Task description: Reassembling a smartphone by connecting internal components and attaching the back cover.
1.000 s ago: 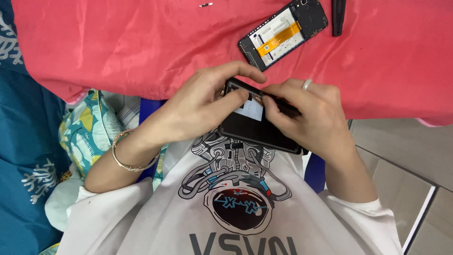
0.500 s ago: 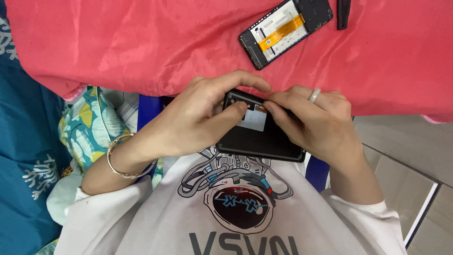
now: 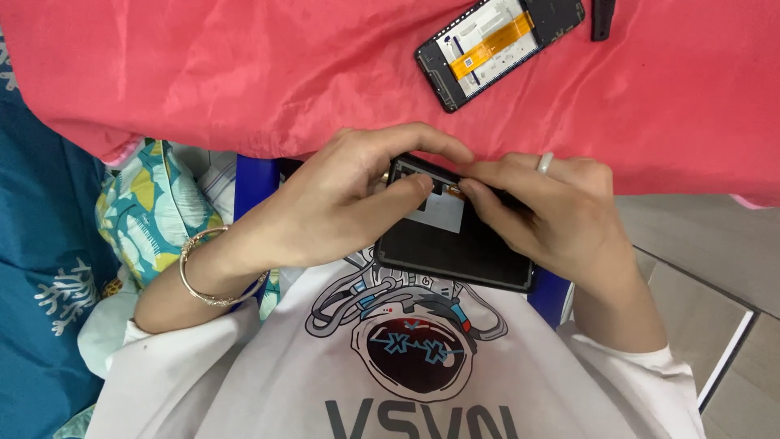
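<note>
The upper end of the black phone body point(image 3: 455, 244) disappears beneath the fingertips of the left hand point(image 3: 341, 203) and the right hand point(image 3: 552, 219), which meet over it at 12 o'clock; whatever they pinch there is too small to tell. The phone's right edge is covered by the right palm. At 1 o'clock, the opened phone frame point(image 3: 500, 49) on the red cloth point(image 3: 244, 73) is cut off by the picture's top edge, as is the dark narrow object point(image 3: 602, 18) beside it. The cloth hides the tabletop entirely. The shirt print runs off the bottom edge.
</note>
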